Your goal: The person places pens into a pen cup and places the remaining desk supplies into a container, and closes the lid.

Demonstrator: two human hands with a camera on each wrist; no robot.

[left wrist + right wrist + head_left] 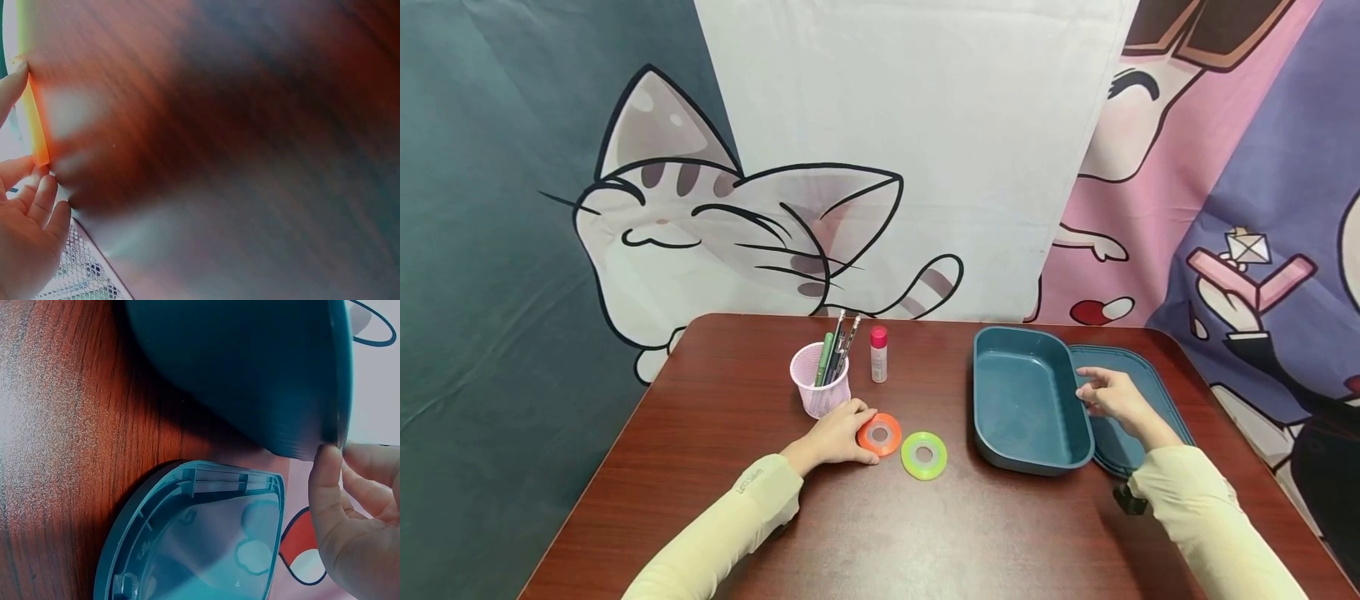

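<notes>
Left hand point(838, 433): just below the centre of the head view; I log it as clamped on the orange ring point(893, 435), thumb at one edge, fingers at the other. My left wrist view shows the same pinch at its left edge.

Right hand point(1116, 396): right of the head view; I record thumb and fingertips together on the rim of the blue box point(1030, 400), at its right-hand wall. My right wrist view confirms the pinch.

Green ring point(938, 454): one, flat, just right of the orange ring and apart from the box.

Blue lid point(1138, 375): one, on the table point(850, 533), right of the box, partly hidden from me by the right hand.

Pink mesh cup point(822, 403): left of centre, near the left hand, with pens and pencils point(824, 358) upright or leaning.

Red-capped stick point(878, 354): one, upright, right of the cup.

Printed backdrop point(925, 125): cartoon cat, upper left and centre.
</notes>
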